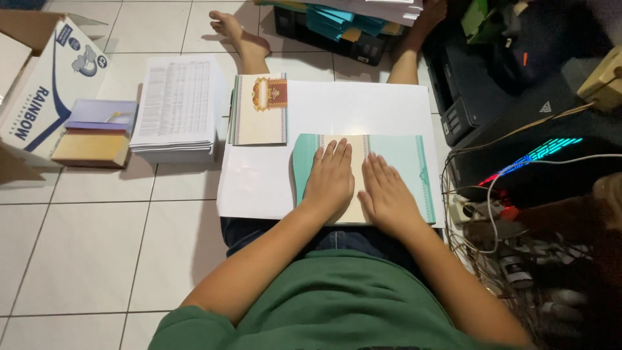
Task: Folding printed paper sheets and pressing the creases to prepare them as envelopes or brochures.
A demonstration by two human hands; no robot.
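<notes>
A teal and cream printed card (402,165) lies opened flat on a large white board (259,181) across my lap. My left hand (330,178) presses palm down on the card's cream middle panel, fingers slightly apart. Beside it my right hand (387,191) lies flat on the same card, just right of the centre fold. Neither hand grips anything. A small stack of cream cards with a gold and red crest (261,109) rests at the board's far left corner.
A thick stack of printed sheets (176,107) sits on the tiled floor to the left, with paper packs (96,133) and a cardboard box (48,81) beyond. A black printer (463,91), a lit computer case (538,155) and tangled cables (479,220) crowd the right. My bare legs stretch ahead.
</notes>
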